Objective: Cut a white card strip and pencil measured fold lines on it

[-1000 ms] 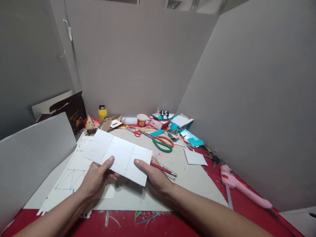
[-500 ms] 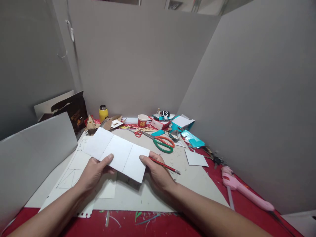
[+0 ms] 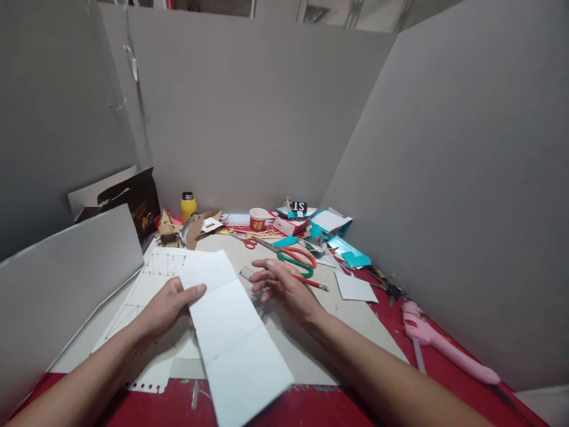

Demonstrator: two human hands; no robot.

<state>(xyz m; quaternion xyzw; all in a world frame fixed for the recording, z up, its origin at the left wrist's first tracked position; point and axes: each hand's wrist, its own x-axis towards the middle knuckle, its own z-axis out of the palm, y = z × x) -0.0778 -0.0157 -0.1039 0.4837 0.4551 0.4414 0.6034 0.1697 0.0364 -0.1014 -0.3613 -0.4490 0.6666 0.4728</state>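
My left hand pinches a long white paper strip near its upper left edge, thumb on top. Faint cross lines divide the strip, which slants down toward the table's front edge. Apart from the strip, my right hand has its fingers loosely curled. A red pencil sticks out behind that hand; its other end is hidden by the fingers. Just beyond those fingertips lies a small greyish flat piece, too little of it showing to name. Under my left arm is a sheet with drawn triangles.
Large scissors with green and orange handles and small red scissors lie farther back. Behind them stand a paper cup and a yellow bottle. A pink glue gun lies right. Grey panels enclose the table.
The white strip has swung from lying across both hands to pointing down toward me. My right hand has let go of it and moved slightly up, the pencil with it.
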